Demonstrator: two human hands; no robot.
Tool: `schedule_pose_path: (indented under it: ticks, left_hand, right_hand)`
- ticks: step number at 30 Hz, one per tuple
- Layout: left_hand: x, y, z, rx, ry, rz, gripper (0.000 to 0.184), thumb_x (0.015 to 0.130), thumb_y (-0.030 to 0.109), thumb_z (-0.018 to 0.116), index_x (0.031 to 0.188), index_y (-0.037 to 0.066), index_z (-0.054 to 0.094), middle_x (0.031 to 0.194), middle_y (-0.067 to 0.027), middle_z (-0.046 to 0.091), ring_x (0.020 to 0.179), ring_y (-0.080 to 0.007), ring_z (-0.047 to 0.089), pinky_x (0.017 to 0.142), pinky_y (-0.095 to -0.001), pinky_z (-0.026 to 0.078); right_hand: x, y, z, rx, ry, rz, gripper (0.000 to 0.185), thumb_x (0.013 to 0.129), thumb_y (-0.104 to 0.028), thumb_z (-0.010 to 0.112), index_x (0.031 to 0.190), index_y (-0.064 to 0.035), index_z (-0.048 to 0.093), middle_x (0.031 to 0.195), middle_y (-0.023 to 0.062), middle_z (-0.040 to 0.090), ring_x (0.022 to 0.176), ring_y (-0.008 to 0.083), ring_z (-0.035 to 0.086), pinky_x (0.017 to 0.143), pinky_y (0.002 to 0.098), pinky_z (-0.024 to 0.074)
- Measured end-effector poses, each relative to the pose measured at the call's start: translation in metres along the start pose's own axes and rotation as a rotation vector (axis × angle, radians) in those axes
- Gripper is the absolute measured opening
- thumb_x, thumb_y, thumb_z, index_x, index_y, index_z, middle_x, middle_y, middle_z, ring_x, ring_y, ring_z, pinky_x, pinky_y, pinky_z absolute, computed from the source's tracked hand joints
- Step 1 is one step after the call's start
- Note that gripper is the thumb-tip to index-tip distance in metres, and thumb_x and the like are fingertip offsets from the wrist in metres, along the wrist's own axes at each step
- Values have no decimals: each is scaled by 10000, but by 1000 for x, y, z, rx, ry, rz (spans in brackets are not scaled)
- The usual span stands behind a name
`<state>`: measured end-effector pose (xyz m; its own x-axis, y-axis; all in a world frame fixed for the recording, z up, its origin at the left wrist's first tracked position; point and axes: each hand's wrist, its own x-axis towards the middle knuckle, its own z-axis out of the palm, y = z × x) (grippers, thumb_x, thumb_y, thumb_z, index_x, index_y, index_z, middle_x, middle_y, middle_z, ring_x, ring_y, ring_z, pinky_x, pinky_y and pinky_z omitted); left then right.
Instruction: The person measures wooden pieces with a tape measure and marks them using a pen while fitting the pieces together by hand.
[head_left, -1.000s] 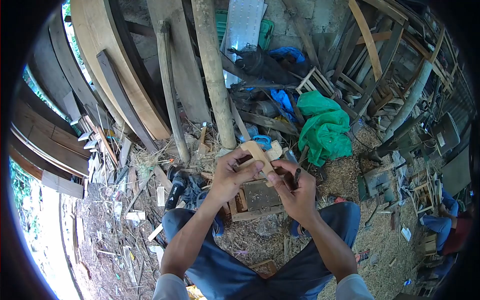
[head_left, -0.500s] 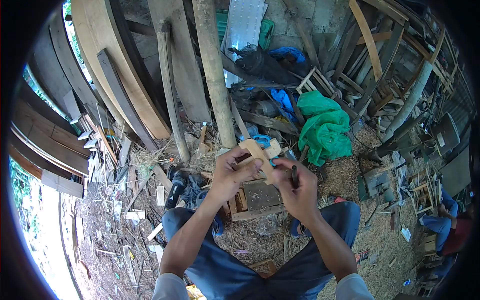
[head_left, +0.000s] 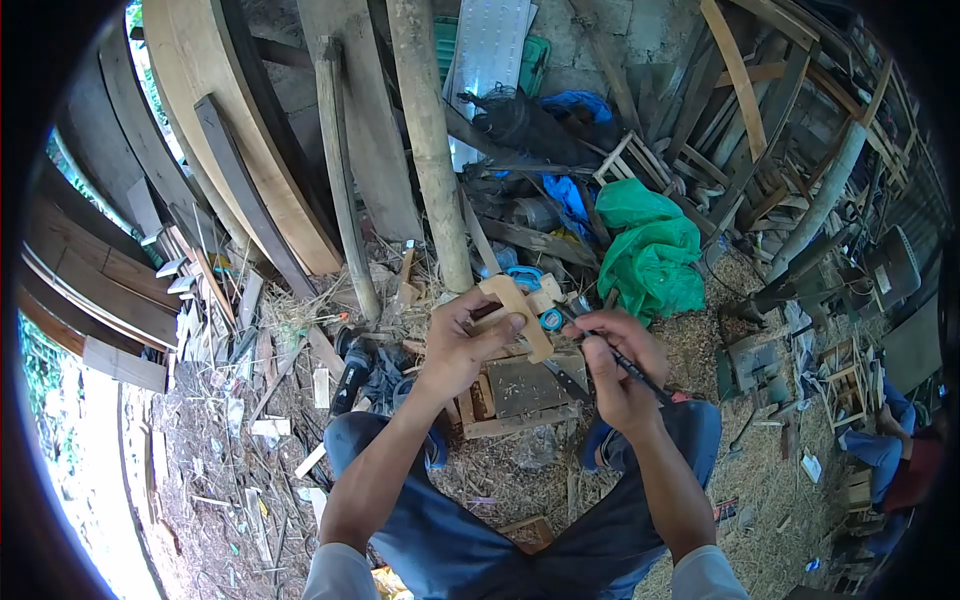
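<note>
My left hand (head_left: 462, 345) grips a pale, shaped wooden piece (head_left: 520, 318), with the thumb pressed on its face. To the right, my right hand (head_left: 625, 365) holds a slim, dark, pencil-like tool (head_left: 640, 377) whose tip points up and left toward the wood. A small gap shows between that tip and the piece. Just beyond the wood is a round blue object (head_left: 551, 319), partly covered. Below the hands a wooden block (head_left: 515, 428) stands between the knees, and a dark-handled knife (head_left: 567, 380) lies at its right edge.
A black power tool (head_left: 350, 378) lies left of the block. Behind it rises a wooden post (head_left: 430, 150), with a green plastic sheet (head_left: 650, 250) to the right. Long planks (head_left: 230, 130) lean at left. Wood scraps and shavings cover the ground. Another person (head_left: 890, 450) sits at far right.
My right hand has drawn away from the wooden piece, right and slightly down, and turned the dark tool so its length shows. The left hand still holds the piece in nearly the same place.
</note>
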<state>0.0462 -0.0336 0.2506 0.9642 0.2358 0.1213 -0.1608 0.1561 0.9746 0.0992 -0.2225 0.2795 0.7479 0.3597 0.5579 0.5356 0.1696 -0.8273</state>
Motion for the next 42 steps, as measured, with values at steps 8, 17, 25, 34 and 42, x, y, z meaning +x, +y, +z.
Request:
schedule_pose_path:
  ticks: [8,17,25,34,42]
  left_hand:
    - [-1,1,2,32,-18,-2,319,840,98,676,1117,-30,586,1003,-75,649,922,-99,590,822,-256,467]
    - [0,0,0,74,-24,38,315,829,84,685,1110,-25,594,983,-71,651,885,-86,586,791,-237,467]
    - [0,3,0,65,-31,37,303,831,65,671,1113,-19,598,959,-58,651,865,-79,582,763,-235,464]
    - [0,6,-4,-55,32,67,270,828,61,675,1073,-28,606,954,-67,655,877,-83,586,782,-243,464]
    - [4,-2,-1,-125,67,32,254,816,46,671,1048,-31,603,874,-41,646,707,-72,563,626,-214,431]
  right_hand:
    - [1,1,3,-194,-109,-84,132,844,-82,622,945,1,642,807,88,639,642,152,552,569,259,427]
    - [3,-1,3,-254,-162,-108,148,856,-106,613,955,2,633,827,101,646,651,159,563,584,268,437]
    - [5,-3,3,-301,-173,-154,133,854,-69,593,961,1,630,833,106,649,659,158,571,601,267,446]
    - [2,10,-3,-531,-278,-128,109,819,-49,627,916,-2,638,772,110,636,682,212,612,572,291,469]
    - [5,15,-3,-217,-130,222,181,909,-143,581,977,19,623,851,118,663,790,155,650,663,274,503]
